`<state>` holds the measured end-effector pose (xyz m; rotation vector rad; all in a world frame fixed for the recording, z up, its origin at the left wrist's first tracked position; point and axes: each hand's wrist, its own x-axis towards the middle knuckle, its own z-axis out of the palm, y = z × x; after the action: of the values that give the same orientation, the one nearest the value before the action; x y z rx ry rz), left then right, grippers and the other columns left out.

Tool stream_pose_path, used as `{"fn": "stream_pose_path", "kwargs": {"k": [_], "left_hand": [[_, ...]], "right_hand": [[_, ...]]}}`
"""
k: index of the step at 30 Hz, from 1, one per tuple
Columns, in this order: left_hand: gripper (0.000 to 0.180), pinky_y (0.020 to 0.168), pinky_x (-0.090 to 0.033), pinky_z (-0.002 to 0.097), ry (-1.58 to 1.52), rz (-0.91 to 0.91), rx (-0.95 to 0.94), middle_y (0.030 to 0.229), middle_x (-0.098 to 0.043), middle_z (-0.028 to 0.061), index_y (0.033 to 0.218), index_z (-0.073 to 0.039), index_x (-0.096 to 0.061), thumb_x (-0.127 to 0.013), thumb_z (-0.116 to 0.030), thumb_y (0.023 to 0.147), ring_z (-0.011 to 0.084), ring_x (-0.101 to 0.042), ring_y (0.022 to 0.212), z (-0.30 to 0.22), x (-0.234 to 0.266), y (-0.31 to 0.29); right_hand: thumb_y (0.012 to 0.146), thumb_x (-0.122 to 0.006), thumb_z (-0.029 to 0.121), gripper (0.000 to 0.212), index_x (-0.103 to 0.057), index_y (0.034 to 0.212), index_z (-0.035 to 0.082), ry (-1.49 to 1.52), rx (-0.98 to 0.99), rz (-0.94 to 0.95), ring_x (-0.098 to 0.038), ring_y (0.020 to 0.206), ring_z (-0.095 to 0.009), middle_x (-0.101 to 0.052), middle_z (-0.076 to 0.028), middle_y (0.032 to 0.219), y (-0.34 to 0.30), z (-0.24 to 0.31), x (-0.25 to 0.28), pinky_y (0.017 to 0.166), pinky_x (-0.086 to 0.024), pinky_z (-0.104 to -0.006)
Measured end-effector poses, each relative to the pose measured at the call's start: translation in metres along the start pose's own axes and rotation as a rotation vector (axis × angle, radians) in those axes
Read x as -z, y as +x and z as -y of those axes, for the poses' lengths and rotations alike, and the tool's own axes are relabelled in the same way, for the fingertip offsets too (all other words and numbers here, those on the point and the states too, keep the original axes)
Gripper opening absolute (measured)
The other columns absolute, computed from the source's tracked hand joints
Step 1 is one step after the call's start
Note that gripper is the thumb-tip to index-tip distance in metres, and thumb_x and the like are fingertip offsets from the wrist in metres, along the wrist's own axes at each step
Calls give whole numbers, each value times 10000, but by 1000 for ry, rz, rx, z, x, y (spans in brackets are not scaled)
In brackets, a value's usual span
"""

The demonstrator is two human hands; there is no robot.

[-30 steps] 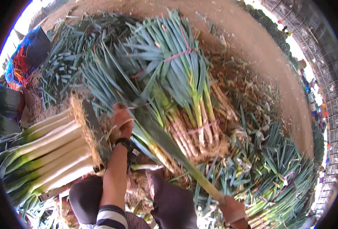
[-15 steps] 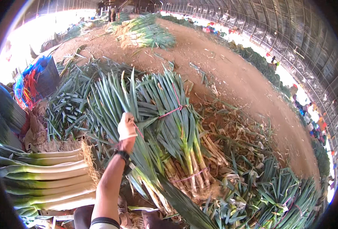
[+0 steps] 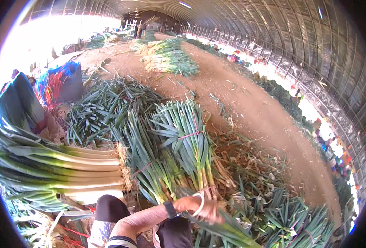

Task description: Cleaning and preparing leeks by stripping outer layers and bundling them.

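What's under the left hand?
A leek: its green leaves show below and to the right of the left hand. The stretch beneath the palm is covered, so the grip can't be told.

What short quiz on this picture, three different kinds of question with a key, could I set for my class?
1. True or false: the person's left hand is over a long, green-leaved leek.
2. Choose one: what colour is the thin tie around the large bundle of green-leaved leeks mid-picture?
A. black
B. pink
C. yellow
3. Short answer: toward which side of the picture do the root ends of the row of thick, white-stemmed leeks point?

Key:
1. True
2. B
3. The right
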<state>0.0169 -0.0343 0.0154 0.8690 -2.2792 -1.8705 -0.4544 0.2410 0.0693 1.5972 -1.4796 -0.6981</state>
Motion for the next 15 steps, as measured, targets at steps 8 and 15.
{"fn": "stream_pose_path", "kwargs": {"k": [8, 15], "left_hand": [[546, 642, -506, 409, 448, -217, 25, 757, -648, 72, 901, -54, -663, -494, -572, 859, 235, -620, 703, -63, -54, 11], [308, 565, -503, 253, -1156, -219, -845, 848, -658, 57, 1090, -82, -561, -581, -321, 896, 85, -616, 696, -82, -70, 55]], "right_hand": [[776, -684, 327, 522, -516, 1228, 127, 467, -243, -85, -603, 832, -293, -594, -102, 1070, 3, -56, 107, 686, -497, -367], [799, -672, 126, 614, -399, 1339, 20, 1547, -574, 101, -515, 1115, -268, -462, -158, 1322, 8, 48, 69, 898, -439, -369]]}}
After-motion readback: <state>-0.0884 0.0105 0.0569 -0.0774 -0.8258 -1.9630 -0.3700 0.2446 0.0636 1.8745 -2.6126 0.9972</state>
